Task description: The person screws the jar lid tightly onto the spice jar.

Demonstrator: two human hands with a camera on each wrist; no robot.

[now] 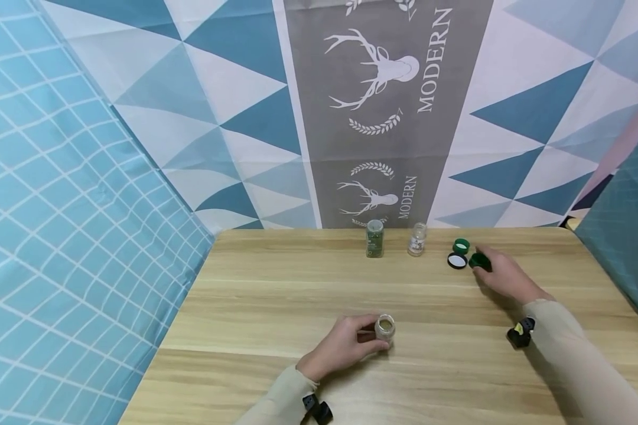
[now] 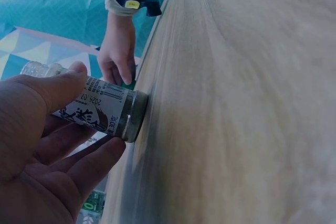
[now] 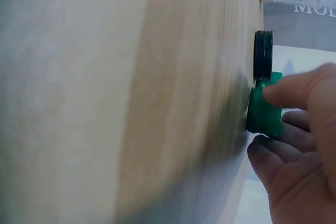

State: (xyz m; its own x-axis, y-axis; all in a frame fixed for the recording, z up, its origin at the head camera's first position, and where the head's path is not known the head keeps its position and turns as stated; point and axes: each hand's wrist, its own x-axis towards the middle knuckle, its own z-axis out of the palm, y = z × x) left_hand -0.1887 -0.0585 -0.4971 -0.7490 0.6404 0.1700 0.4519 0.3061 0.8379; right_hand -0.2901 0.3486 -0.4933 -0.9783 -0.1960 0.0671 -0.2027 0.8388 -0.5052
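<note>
My left hand [image 1: 342, 342] grips a small lidless glass spice jar [image 1: 385, 328] near the middle of the table, thumb on one side and fingers on the other. Its white label with black characters shows in the left wrist view, and some powder lies inside. Farther off to the right, my right hand [image 1: 505, 276] pinches a green cap [image 3: 265, 109] low over the tabletop, between thumb and fingers. Beside that cap is a black-rimmed lid [image 1: 457, 260], its white inside facing up. A second green cap [image 1: 461, 245] lies just behind the lid.
Toward the table's back edge stand a jar of green contents [image 1: 374, 241] and a clear labelled jar [image 1: 417, 241] with pale grains at its bottom, both without lids. A patterned cloth [image 1: 244, 118] hangs behind the wooden table [image 1: 276, 265].
</note>
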